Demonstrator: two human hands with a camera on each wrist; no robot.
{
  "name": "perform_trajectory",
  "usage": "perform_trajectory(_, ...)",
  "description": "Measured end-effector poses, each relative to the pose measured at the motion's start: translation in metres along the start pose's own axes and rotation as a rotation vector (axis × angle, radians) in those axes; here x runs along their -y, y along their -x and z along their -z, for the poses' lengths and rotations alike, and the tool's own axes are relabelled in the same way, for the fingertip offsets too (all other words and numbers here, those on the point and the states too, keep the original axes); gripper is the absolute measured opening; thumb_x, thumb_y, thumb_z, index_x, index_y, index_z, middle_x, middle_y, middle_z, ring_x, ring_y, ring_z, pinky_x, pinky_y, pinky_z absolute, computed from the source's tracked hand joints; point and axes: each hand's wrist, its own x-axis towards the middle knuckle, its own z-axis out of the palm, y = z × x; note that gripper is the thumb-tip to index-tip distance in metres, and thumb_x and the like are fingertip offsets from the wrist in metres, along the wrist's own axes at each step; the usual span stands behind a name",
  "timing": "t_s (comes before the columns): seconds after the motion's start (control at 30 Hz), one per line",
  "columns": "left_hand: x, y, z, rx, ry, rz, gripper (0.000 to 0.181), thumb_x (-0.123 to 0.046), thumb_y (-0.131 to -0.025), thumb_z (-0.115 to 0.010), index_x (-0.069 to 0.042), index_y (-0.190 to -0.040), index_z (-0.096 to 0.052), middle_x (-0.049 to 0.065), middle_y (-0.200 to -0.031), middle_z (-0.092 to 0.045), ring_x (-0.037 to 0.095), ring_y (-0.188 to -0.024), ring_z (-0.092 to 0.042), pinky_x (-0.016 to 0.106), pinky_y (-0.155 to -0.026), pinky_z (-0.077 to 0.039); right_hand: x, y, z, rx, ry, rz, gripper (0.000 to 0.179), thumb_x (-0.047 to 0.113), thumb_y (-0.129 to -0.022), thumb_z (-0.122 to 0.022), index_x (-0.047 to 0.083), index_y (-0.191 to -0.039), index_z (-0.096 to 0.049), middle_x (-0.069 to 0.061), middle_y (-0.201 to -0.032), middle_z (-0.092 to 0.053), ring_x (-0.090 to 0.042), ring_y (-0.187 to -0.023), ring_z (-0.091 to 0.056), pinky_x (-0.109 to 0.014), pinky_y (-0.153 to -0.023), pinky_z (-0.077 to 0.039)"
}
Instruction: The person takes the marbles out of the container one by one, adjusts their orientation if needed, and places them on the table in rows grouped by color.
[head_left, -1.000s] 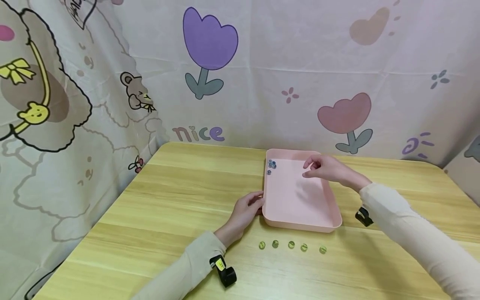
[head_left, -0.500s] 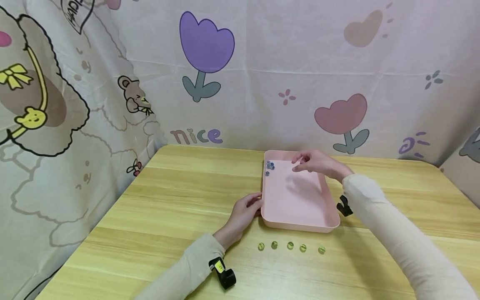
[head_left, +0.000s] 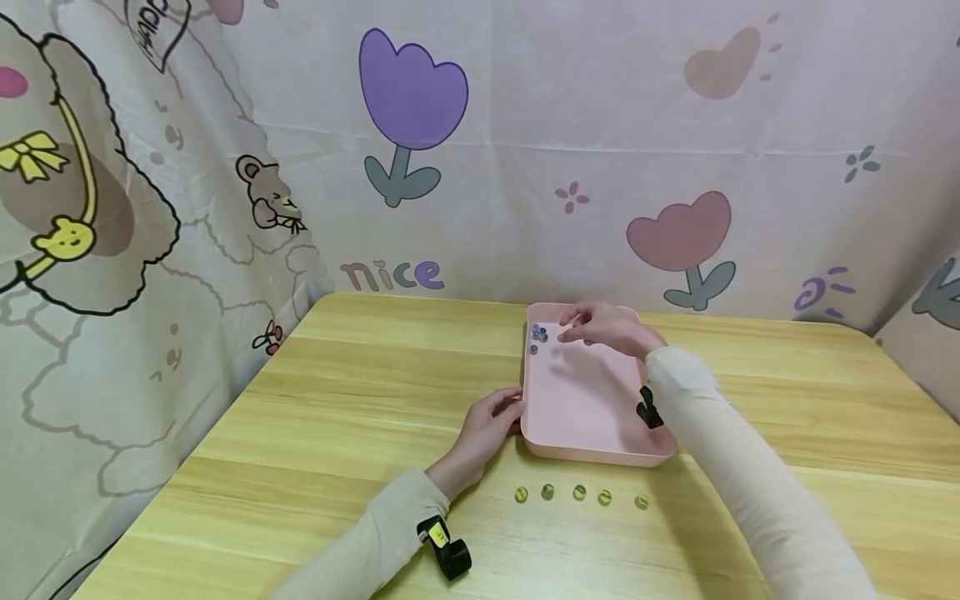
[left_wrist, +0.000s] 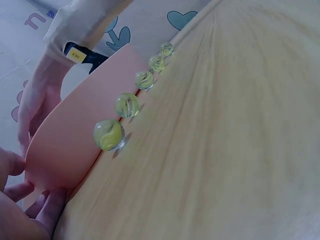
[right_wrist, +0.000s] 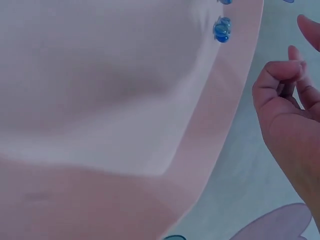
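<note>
A shallow pink tray [head_left: 581, 408] stands on the wooden table, with several blue glass marbles [head_left: 539, 335] gathered in its far left corner. My right hand [head_left: 613, 330] hovers over the back of the tray, fingers loosely bent and holding nothing. In the right wrist view, space separates its fingers from the blue marbles [right_wrist: 222, 30]. My left hand [head_left: 483, 432] touches the outside of the tray's left wall; the left wrist view shows its fingertips against the pink wall [left_wrist: 80, 120]. Several yellow-green marbles [head_left: 579, 492] lie in a row before the tray's front side.
The light wooden table [head_left: 360, 375] extends around the tray on all sides. Behind it hangs a printed cloth [head_left: 517, 100] with flowers, and another patterned stretch covers the left side. A black wrist camera [head_left: 447, 550] sits on my left sleeve.
My right hand has moved left across the tray, closer to the blue marbles. The left hand stays at the tray's left side, and the marbles keep their places.
</note>
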Motion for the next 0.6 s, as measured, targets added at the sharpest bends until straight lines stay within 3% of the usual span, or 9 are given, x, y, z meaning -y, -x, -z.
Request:
perform_trajectory(0.33, 0.000, 0.000, 0.000, 0.005, 0.003, -0.004, 0.037, -0.011, -0.097, -0.057, 0.005, -0.131, -0.054, 0.013, -0.109, -0.061, 0.021, -0.097, -0.061, 0.030, -0.086, -0.054, -0.003, -0.015, -0.018, 0.020, -0.141, -0.019, 0.032, 0.008, -0.087, -0.069, -0.008, -0.112, -0.057, -0.007, -0.096, -0.060, -0.034, -0.100, -0.052, -0.045, -0.093, -0.047)
perform_trajectory(0.6, 0.000, 0.001, 0.000, 0.000, -0.016, -0.007, 0.037, -0.012, -0.097, -0.057, 0.004, -0.130, -0.055, 0.012, -0.108, -0.061, 0.021, -0.097, -0.061, 0.030, -0.087, -0.054, -0.012, -0.026, -0.031, -0.035, -0.175, 0.026, 0.015, 0.000, -0.087, -0.067, -0.008, -0.098, -0.061, -0.007, -0.092, -0.064, -0.023, -0.082, -0.055, -0.027, -0.071, -0.048)
